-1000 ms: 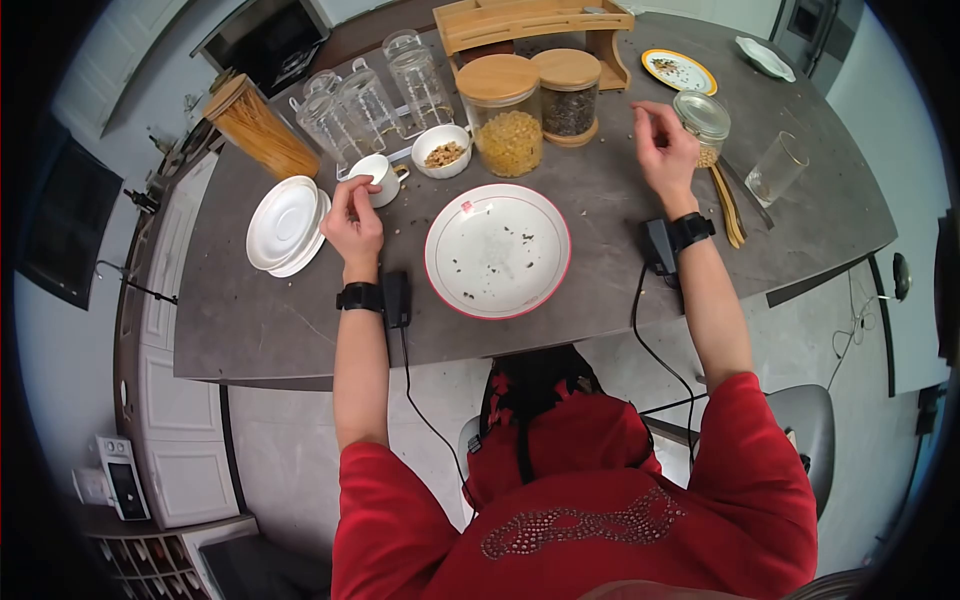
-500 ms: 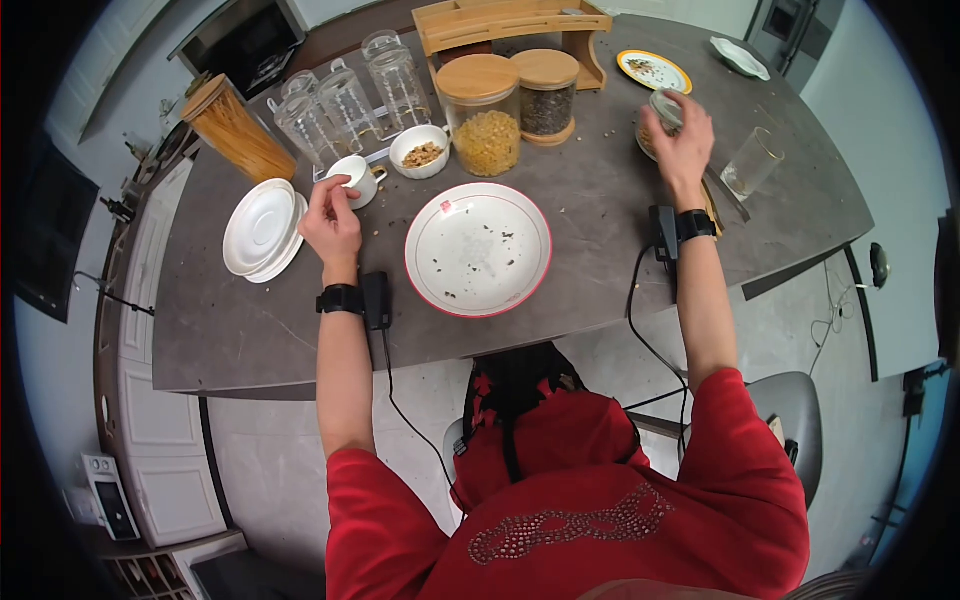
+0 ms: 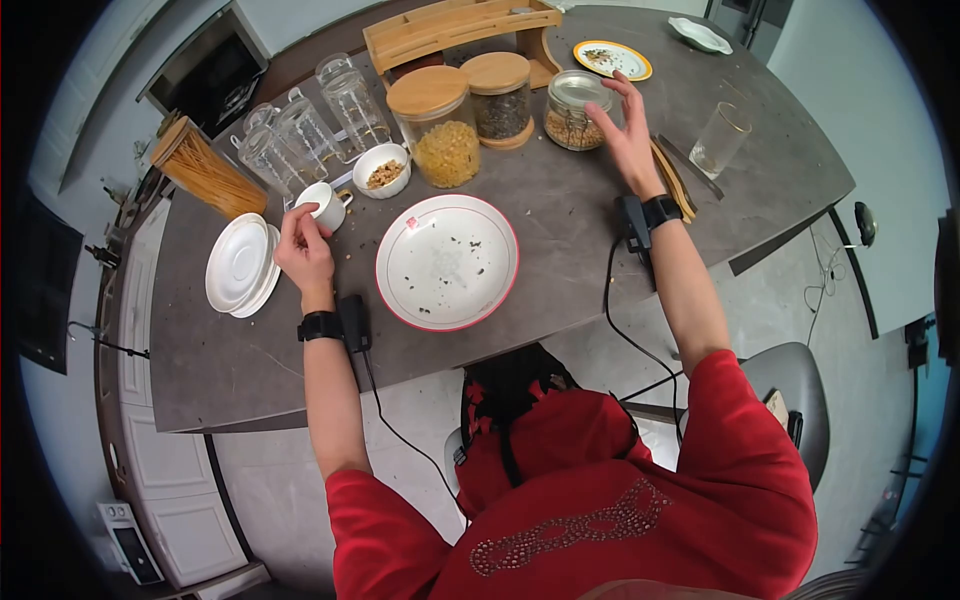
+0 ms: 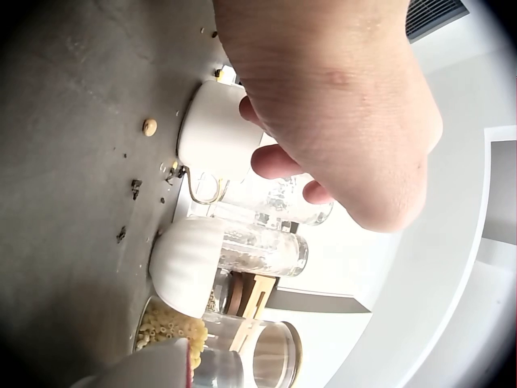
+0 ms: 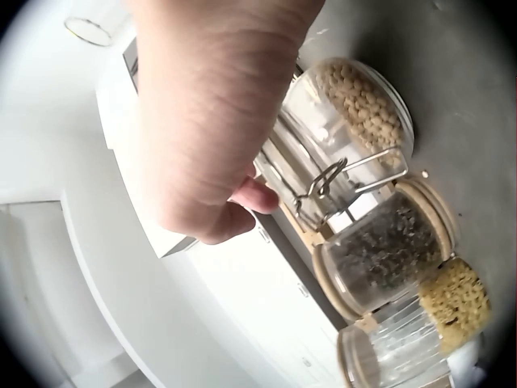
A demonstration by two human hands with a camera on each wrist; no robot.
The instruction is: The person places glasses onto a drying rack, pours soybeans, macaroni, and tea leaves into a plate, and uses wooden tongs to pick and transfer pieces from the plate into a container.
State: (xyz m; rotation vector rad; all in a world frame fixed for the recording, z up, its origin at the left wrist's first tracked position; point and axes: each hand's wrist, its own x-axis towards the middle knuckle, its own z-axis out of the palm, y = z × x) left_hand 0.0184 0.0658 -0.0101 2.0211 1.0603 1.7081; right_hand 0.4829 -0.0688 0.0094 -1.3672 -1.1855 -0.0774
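Observation:
My right hand [image 3: 632, 145] is beside a glass clip-top jar [image 3: 575, 128], thumb and fingers spread at its right side. Pale round beans [image 5: 359, 105] fill the jar's lower part, and its wire clasp [image 5: 339, 182] shows in the right wrist view. My left hand [image 3: 305, 258] hangs loosely curled by a small white cup [image 3: 328, 208], its fingertips overlapping the cup's near side in the head view. A large white bowl with a red rim [image 3: 448, 205] lies between my hands, dark flecks scattered inside it.
Behind the bowl stand a pasta jar [image 3: 435, 130], a jar of dark bits [image 3: 500, 105] and a white bowl of nuts [image 3: 383, 170]. Stacked saucers [image 3: 238, 260] lie at left, near a spaghetti jar [image 3: 205, 170]. Wooden tongs [image 3: 673, 180] and a drinking glass [image 3: 720, 140] are at right.
My right hand came down on the bean jar, which has shifted left toward the jar of dark bits, and its fingers are now spread off it. The left hand stays by the cup.

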